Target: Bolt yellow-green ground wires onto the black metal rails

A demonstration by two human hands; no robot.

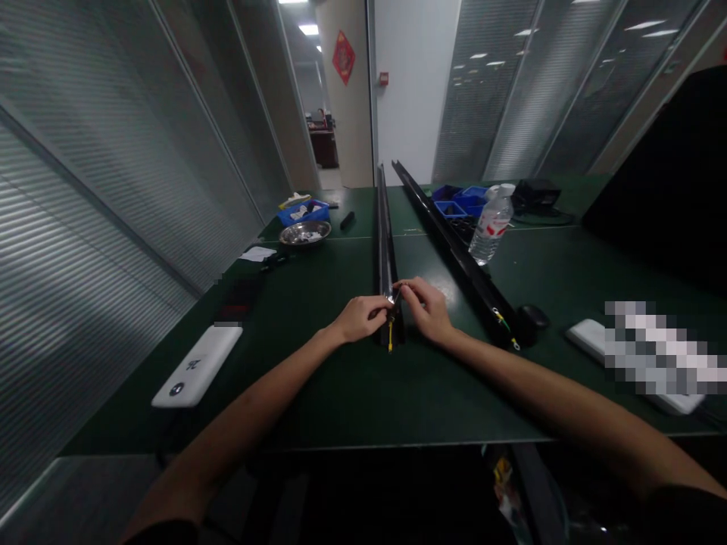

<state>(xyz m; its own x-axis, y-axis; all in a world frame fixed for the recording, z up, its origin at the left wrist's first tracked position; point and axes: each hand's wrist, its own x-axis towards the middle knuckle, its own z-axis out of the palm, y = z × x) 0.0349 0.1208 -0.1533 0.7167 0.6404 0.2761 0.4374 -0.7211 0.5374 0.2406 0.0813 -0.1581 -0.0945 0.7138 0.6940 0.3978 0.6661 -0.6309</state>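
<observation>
A long black channel-shaped profile lies lengthwise on the green table, its near end between my two hands. My left hand is closed at the left side of that end, thumb and fingertips pinched together. From the right, my right hand is also closed, its fingertips pinching over the channel. Something small and shiny shows between the fingertips, too small to name. A short yellow wire hangs out of the channel just below my fingers. To the right lies a second long black profile, with a yellow-green wire with ring ends at its near end.
A water bottle stands beside the second profile, near blue bins. A metal bowl and a blue basket sit back left. White devices lie at both sides, and a black mouse at right.
</observation>
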